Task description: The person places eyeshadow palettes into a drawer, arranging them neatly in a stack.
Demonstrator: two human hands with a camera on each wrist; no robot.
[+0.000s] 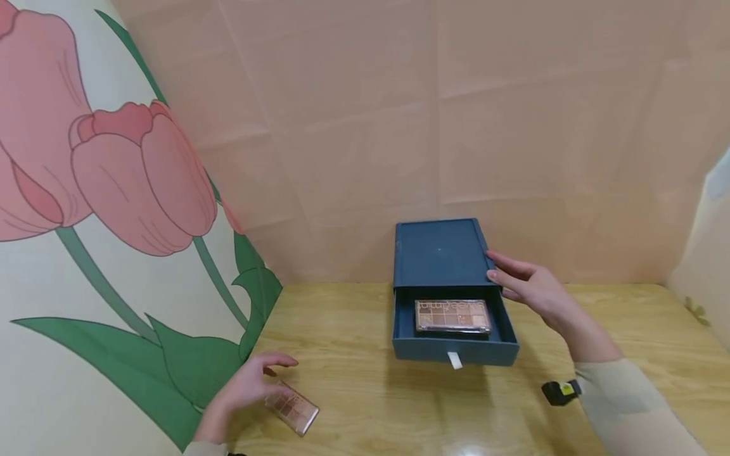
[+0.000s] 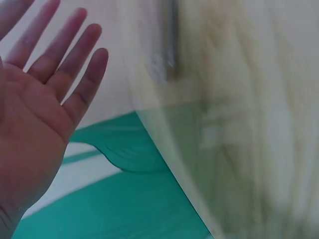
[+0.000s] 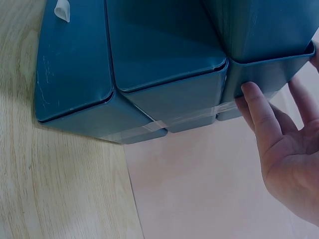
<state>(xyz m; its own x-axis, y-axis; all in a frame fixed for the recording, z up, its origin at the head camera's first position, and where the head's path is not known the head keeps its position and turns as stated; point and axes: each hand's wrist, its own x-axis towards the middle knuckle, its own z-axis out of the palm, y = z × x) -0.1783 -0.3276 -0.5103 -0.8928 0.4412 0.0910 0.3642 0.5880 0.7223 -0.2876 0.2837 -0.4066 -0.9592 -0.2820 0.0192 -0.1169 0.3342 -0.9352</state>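
A blue drawer box [image 1: 439, 253] stands against the back wall, its top drawer [image 1: 419, 350] pulled out. Inside the drawer lies an eyeshadow palette [image 1: 453, 315] with a clear lid. My right hand [image 1: 538, 291] touches the box's right side, its fingers [image 3: 264, 117] nearly straight against the upper compartment in the right wrist view. Near the table's front left, my left hand [image 1: 245, 386] is over one end of a second eyeshadow palette [image 1: 300, 416]. The left wrist view shows that hand's fingers [image 2: 67, 59] spread and straight; whether they touch the palette I cannot tell.
The box stacks several compartments, with closed drawers [image 3: 164, 40] below the top one. A white pull tab [image 1: 454, 360] hangs from the open drawer. The wooden table [image 1: 336, 335] meets a pink cloth wall [image 1: 342, 126] behind and a tulip-printed panel [image 1: 142, 177] at left.
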